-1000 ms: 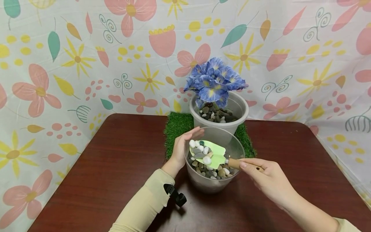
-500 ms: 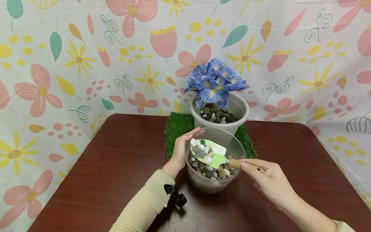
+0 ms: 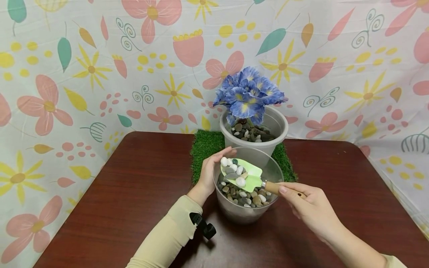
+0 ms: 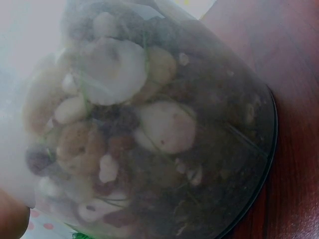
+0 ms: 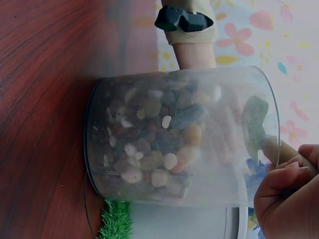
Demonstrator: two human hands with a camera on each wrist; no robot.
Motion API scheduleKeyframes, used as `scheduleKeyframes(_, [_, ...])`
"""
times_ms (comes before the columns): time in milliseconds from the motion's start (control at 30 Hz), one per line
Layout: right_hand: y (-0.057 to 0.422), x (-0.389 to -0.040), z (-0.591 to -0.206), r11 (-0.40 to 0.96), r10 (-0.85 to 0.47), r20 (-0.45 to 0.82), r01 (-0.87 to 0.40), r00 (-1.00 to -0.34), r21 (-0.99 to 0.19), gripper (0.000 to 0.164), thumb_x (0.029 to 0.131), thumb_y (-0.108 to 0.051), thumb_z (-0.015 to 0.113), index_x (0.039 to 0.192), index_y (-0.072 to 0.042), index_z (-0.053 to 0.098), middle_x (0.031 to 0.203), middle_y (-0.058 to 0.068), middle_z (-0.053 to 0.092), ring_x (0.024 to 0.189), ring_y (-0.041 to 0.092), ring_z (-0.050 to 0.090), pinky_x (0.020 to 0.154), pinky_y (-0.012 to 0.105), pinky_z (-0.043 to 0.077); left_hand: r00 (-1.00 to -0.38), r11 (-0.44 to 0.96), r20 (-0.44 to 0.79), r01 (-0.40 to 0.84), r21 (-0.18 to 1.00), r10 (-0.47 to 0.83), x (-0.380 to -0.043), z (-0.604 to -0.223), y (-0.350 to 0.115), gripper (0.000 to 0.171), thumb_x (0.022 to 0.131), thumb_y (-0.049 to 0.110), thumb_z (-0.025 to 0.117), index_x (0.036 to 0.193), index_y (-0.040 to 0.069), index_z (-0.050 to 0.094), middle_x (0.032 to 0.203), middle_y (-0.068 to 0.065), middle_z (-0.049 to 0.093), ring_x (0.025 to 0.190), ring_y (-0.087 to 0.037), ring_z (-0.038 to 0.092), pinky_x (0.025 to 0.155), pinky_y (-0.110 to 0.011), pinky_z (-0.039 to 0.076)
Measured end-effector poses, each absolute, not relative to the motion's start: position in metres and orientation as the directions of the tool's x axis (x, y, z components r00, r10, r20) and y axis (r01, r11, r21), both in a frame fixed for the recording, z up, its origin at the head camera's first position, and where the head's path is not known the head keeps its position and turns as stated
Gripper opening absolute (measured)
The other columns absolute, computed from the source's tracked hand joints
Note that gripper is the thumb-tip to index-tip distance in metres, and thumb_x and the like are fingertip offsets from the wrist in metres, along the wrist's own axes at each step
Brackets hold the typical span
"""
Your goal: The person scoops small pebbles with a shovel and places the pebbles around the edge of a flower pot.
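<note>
My right hand [image 3: 313, 204] grips the wooden handle of a small trowel [image 3: 249, 178]. Its pale green blade is tilted inside the top of a clear plastic bucket [image 3: 234, 214], bearing white and grey pebbles [image 3: 231, 169] and one dark green stone. More mixed pebbles [image 3: 251, 199] lie in the bucket below the blade. Fairly straight fingers of my left hand [image 3: 207, 173] rest against the bucket's left outer wall near the rim. The left wrist view shows pebbles through the cloudy bucket wall [image 4: 239, 124]. In the right wrist view the trowel blade [image 5: 255, 119] shows through the wall.
Just behind the bucket stands a light grey pot [image 3: 281, 130] with blue artificial flowers [image 3: 248, 95] and stones. The pot is on a green turf mat [image 3: 206, 149]. Dark red-brown table surface [image 3: 134, 178] surrounds them, with a floral cloth [image 3: 134, 67] hanging behind.
The trowel blade has risen slightly and shifted a little to the right, its pebbles still on it. The left hand and bucket stay in place.
</note>
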State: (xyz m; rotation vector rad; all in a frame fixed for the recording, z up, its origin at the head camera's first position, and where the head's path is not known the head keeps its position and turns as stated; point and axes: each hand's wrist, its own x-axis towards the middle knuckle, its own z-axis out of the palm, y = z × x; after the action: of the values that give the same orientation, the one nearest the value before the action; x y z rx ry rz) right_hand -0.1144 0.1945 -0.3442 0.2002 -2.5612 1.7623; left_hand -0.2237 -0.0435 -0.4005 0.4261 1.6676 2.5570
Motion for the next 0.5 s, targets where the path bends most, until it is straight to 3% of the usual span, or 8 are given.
scheduleKeyframes(267, [0.1957,-0.1167,-0.3442,0.323,-0.075,0.096,-0.115,-0.993,-0.939,0.02,0.093,-0.02,0.059,0.106,-0.009,0.069,0.051,-0.009,0.041,0.043,0.007,0.038,0.035,0.032,0.032,-0.957,-0.431,0.2,0.093,0.898,0.211,-0.2232,-0.4017,-0.0441,0.05,0.093,0.015,0.033,0.137,-0.004,0.047,0.121,-0.006,0.066,0.111,-0.01,0.06,0.098,-0.026,0.047])
scheduleKeyframes(500, [0.1971,-0.1184,-0.3428,0.321,-0.046,0.094,-0.103,-0.995,-0.941,0.018,0.092,-0.02,0.059,0.105,-0.014,0.071,0.054,-0.007,0.046,0.044,0.009,0.041,0.038,0.031,0.036,-0.956,-0.427,0.202,0.095,0.899,0.213,-0.2223,-0.3999,-0.0457,0.049,0.094,0.014,0.032,0.137,-0.005,0.045,0.125,-0.012,0.063,0.108,-0.007,0.062,0.103,-0.032,0.045])
